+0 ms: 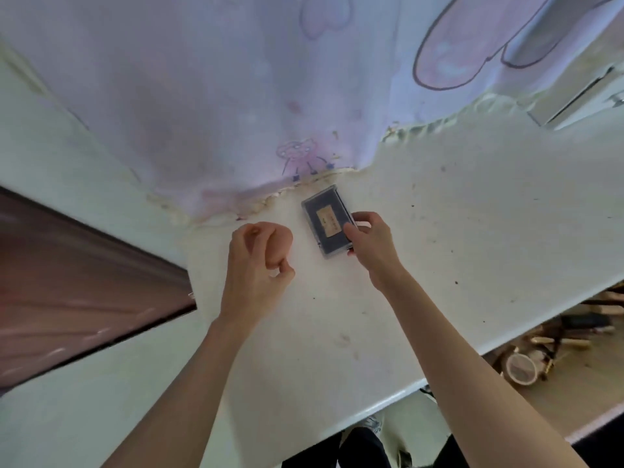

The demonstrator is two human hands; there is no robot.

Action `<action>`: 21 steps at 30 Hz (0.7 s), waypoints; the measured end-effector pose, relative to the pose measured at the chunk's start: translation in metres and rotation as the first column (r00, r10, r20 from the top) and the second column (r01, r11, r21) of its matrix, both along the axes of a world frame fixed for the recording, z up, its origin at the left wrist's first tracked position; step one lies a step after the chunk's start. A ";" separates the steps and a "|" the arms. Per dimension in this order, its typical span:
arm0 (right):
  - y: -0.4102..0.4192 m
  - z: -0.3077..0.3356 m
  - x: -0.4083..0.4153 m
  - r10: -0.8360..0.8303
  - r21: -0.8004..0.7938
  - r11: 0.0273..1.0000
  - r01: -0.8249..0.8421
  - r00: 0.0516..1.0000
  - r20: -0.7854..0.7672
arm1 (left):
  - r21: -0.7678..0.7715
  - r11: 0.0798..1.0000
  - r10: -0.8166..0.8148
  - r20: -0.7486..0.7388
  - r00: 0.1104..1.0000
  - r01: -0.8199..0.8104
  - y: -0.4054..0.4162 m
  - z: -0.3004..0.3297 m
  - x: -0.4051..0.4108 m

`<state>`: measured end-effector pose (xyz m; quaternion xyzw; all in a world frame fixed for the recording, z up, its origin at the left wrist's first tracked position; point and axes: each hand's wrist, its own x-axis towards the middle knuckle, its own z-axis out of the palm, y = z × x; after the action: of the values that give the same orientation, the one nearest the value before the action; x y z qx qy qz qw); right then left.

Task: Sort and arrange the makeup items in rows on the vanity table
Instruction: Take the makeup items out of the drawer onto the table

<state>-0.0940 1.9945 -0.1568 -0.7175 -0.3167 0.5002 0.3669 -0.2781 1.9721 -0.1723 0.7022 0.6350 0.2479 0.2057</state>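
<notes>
A dark rectangular makeup case with a clear rim and a tan label lies flat on the white vanity table, close to the back edge. My right hand grips its right side, thumb on top and fingers along the edge. To the left, my left hand holds a beige, rounded makeup sponge with its fingers curled round it, just above the tabletop.
A pale lilac curtain with cartoon prints hangs along the back of the table. An open drawer at the lower right holds several makeup items and a round mirror. A dark brown panel sits at the left.
</notes>
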 end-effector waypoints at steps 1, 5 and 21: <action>0.005 -0.001 -0.006 0.022 0.001 1.000 -0.022 1.000 0.019 | 0.005 1.000 -0.002 0.006 1.000 0.002 0.003 -0.001 -0.004; 0.019 -0.004 -0.019 0.081 0.046 0.995 -0.089 0.986 0.146 | 0.015 0.999 -0.034 0.028 0.999 0.034 0.016 -0.002 -0.010; -0.001 -0.019 -0.010 0.312 0.004 0.885 -0.465 0.600 0.737 | -0.050 0.994 -0.107 -0.360 0.927 0.095 0.003 -0.005 -0.004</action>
<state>-0.1040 1.9938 -0.1756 -0.7278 -0.6307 0.2139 0.1636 -0.2819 1.9750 -0.1776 0.7641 0.6290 0.0934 0.1089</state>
